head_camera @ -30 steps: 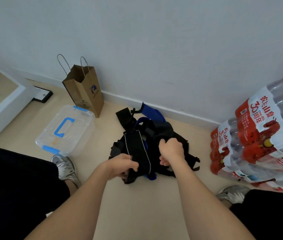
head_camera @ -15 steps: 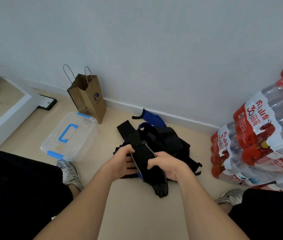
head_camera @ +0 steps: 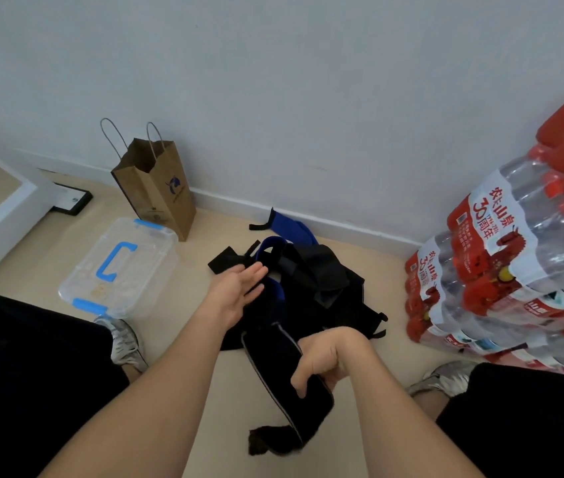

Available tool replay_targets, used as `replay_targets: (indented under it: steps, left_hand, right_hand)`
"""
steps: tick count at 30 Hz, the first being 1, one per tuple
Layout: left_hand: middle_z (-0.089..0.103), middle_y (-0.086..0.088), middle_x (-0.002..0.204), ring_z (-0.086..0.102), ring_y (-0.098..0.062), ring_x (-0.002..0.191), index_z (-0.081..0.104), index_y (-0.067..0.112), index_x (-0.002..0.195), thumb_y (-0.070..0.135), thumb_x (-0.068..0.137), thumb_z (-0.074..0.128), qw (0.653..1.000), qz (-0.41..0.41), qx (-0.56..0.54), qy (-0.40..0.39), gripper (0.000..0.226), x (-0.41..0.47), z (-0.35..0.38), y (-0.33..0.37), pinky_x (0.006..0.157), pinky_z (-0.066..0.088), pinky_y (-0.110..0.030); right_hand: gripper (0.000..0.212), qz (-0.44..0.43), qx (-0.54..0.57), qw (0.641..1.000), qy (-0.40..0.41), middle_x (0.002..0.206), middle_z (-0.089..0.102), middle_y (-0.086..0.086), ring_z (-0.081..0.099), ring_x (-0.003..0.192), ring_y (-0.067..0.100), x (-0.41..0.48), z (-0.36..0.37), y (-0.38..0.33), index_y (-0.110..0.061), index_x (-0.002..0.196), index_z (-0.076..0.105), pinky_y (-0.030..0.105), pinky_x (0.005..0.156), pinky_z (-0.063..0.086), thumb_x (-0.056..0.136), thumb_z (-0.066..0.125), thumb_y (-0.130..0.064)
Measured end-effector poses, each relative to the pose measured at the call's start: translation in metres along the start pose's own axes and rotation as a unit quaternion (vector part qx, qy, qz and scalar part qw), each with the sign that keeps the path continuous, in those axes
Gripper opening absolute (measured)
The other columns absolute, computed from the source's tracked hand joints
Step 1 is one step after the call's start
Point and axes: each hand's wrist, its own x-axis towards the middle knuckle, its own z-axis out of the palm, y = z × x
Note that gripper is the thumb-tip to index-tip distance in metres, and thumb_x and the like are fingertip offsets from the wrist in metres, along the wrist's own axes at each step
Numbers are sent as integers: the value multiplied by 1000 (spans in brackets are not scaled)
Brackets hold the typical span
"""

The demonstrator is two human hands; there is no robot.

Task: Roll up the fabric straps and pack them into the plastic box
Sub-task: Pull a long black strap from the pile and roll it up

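Right hand (head_camera: 322, 363) is gripping one black strap (head_camera: 273, 360), fingers curled round it, just in front of the strap pile (head_camera: 311, 277) on the floor. Left hand (head_camera: 235, 291) is hovering over the pile, fingers straight (holding nothing). Plastic box (head_camera: 135, 291) is sitting lidded, off left.

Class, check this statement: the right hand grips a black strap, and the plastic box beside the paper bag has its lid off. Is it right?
Not quite. The head view shows the right hand gripping a black strap, but the box beside the paper bag has its lid on.
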Motion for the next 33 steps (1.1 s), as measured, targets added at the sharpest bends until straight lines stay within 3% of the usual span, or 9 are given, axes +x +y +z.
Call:
replay_targets:
  steps: [5, 9, 13, 17, 20, 25, 27, 29, 33]
  left_hand:
    - [74, -4, 119, 72, -23, 102, 63, 15, 141, 19, 111, 52, 952, -38, 298, 59, 32, -5, -8, -12, 94, 56, -44]
    - [74, -2, 109, 71, -22, 93, 66, 13, 133, 24, 106, 55, 883, -108, 455, 30, 30, -17, -30, -44, 89, 54, -41]
    - [47, -7, 157, 57, -51, 132, 46, 28, 156, 48, 101, 60, 831, -256, 486, -86, 60, -27, -48, -59, 111, 46, -63]
    - [59, -27, 145, 70, -56, 116, 59, 25, 147, 37, 97, 71, 868, -329, 335, -158, 53, -30, -64, -62, 100, 60, -58]
    - [64, -27, 139, 76, -45, 110, 75, 18, 133, 28, 100, 70, 895, -296, 276, -187, 35, -34, -63, -62, 94, 62, -51]
    - [71, -28, 134, 76, -41, 113, 68, 2, 136, 27, 104, 71, 918, -278, 214, -184, 41, -40, -55, -66, 86, 66, -49]
    - [74, -24, 130, 76, -35, 114, 68, 1, 131, 7, 98, 76, 942, -205, 231, -133, 35, -36, -55, -68, 89, 65, -42]
    - [72, -23, 128, 73, -36, 116, 63, 7, 134, -12, 88, 79, 959, -143, 239, -42, 52, -30, -59, -72, 98, 62, -45]
    - [65, -27, 134, 66, -43, 120, 53, 1, 150, -31, 74, 76, 959, -72, 253, 103, 86, -21, -72, -73, 105, 57, -52]
  right_hand:
    - [25, -21, -39, 971, 234, 104, 73, 9, 74, 98, 28, 14, -9, 20, -15, 98, 70, 40, 84, 65, 75, 74, -8]
    - [43, -6, -83, 992, 97, 127, 73, 16, 71, 117, 36, 12, -7, 17, -22, 124, 72, 51, 102, 61, 86, 68, -3]
    - [38, -39, -55, 997, 40, 134, 71, 26, 69, 126, 44, 12, 5, 7, -14, 127, 73, 57, 112, 54, 94, 64, 4]
    - [24, -27, -7, 1000, 9, 102, 77, 17, 71, 110, 39, 6, 5, 3, -13, 104, 77, 44, 95, 62, 91, 65, 4]
    - [38, -24, 62, 998, 0, 110, 75, 19, 71, 112, 39, 4, 6, 5, -1, 122, 73, 46, 101, 61, 85, 65, 1]
    - [62, -18, 131, 991, -20, 119, 72, 23, 68, 120, 46, 12, 18, 9, 2, 139, 64, 52, 106, 57, 78, 64, -2]
    - [58, -33, 132, 991, -16, 124, 74, 21, 70, 122, 43, 14, 20, 12, -7, 140, 66, 50, 103, 59, 83, 68, -3]
    - [56, -49, 128, 991, -5, 135, 72, 22, 70, 122, 40, 12, 19, 17, -14, 141, 66, 47, 99, 61, 87, 71, -2]
    - [47, 13, 97, 995, -2, 148, 63, 24, 60, 140, 42, 17, 8, 40, -2, 147, 61, 54, 120, 47, 100, 66, -5]
